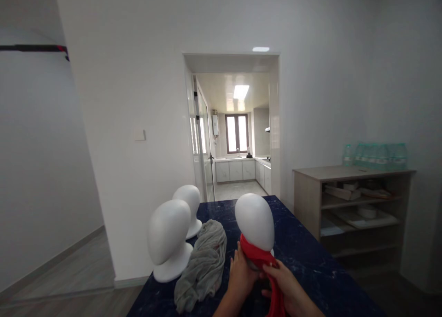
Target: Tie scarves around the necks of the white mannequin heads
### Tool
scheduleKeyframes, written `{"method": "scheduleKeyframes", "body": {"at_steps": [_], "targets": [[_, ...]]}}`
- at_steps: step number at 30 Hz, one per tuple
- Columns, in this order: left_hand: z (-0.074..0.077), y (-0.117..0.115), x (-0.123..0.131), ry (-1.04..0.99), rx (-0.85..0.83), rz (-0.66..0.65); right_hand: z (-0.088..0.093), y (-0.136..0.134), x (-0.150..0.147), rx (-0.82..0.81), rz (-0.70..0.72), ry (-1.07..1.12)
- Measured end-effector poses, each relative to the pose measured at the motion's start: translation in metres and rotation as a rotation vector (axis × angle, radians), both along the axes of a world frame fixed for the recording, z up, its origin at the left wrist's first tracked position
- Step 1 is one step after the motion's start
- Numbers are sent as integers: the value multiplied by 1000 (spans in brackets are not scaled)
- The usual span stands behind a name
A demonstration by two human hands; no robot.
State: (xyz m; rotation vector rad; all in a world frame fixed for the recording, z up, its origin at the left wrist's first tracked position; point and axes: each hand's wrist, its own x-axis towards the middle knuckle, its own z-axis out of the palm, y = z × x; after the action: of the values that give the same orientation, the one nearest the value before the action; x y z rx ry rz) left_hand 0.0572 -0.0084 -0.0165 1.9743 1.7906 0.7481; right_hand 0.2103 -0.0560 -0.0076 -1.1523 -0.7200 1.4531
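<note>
- Dark blue marbled table (311,257) fills the bottom centre, white-walled room around it, wood-look floor to the left.
- Left hand (241,273) nearest the camera, fingers curled against the red scarf (260,258) at the base of a mannequin head; looks closed on the cloth, though the grip itself is partly hidden.
- Right hand (288,287) just beside it, closed around the scarf, whose tail hangs down out of the bottom edge of the picture.
- Red scarf is wrapped round the neck of the near white mannequin head (254,221), which stands upright on the table right behind the hands.
- Both hands and the scarf hide that head's base.
- Grey scarf (203,266) lies in a crumpled heap on the table just left of the left hand, not touched by it.
- Second white mannequin head (169,243) stands left of the grey heap, the cloth up against its base.
- Third white mannequin head (188,206) stands behind the second, partly hidden by it.
- Wooden shelf unit (348,206) stands against the right wall, well apart from the table, with papers and trays on its shelves.
- Pack of water bottles (376,156) sits on top of it.
- Doorway (235,123) in the far wall opens onto a kitchen with white cabinets (235,170) and a window (236,133).
</note>
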Motion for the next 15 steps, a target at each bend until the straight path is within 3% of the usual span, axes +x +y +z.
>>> {"method": "scheduleKeyframes", "body": {"at_steps": [3,8,15], "targets": [[-6,19,-1,32,15,-31,-4,-1,-3,36,64,-98],[-9,38,-17,49,70,-194,1,-9,4,106,269,-179],[1,34,-20,53,101,-233,16,-13,71,24,330,-288]]}}
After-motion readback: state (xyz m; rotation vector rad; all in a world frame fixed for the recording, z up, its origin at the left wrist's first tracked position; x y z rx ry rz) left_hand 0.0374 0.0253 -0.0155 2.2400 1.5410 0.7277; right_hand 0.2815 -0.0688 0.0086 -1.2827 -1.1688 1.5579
